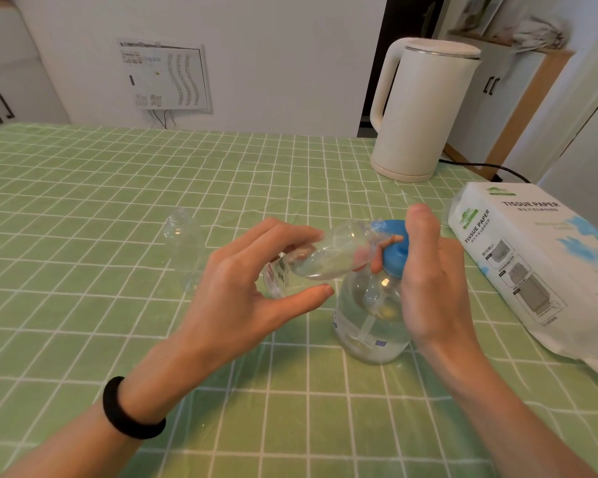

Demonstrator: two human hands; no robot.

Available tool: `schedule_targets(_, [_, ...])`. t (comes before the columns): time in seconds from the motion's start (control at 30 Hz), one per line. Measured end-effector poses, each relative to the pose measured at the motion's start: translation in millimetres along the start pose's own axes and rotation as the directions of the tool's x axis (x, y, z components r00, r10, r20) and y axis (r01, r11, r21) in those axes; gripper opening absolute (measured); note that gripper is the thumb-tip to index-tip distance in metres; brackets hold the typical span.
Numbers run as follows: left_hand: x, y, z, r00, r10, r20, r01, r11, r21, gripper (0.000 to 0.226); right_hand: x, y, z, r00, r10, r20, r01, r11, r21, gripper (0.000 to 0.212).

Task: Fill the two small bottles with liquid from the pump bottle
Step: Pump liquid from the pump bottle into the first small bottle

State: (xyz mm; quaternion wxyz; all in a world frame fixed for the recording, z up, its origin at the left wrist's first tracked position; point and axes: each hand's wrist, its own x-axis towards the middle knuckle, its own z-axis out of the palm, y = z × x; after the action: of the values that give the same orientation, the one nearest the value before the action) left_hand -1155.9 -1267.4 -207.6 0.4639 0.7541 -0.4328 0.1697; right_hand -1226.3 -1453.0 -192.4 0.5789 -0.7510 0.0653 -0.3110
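**Fingers (292, 232) clamped on the tilted bottle (328, 251), neck to the blue pump head (399, 250)**

We see our left hand (235, 288) pinching the tilted bottle between thumb and fingers. It lies nearly on its side above the bench (83, 201), and its neck points at the pump head. We cannot tell whether neck and nozzle touch.

Our right hand (432, 281) stands edge-on beside the pump bottle (370, 315) with the thumb raised. Its fingers curl round the pump head (we glimpse their tips through the clear plastic). The pump bottle stands upright on the green checked bench and holds clear liquid.

The second small bottle (182, 243) stands upright on the bench, well apart to the left. A black band (132, 412) circles our left wrist. Far right stands a cream kettle (425, 108), and nearer to us lies a tissue pack (532, 263).
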Motion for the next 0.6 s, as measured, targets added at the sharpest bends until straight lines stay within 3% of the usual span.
schedule_targets(0.27, [-0.8, -2.5, -0.1, 1.0, -0.01, 0.008, 0.01, 1.0, 0.01, 0.052, 1.9, -0.9, -1.0, 1.0, -0.017, 0.005, 0.017, 1.0, 0.027, 0.056])
schedule_targets(0.6, [0.3, -0.6, -0.8, 1.0, -0.004, 0.007, 0.004, 1.0, -0.005, 0.051, -0.7, -0.6, -0.4, 1.0, -0.008, 0.001, 0.008, 1.0, -0.017, 0.069])
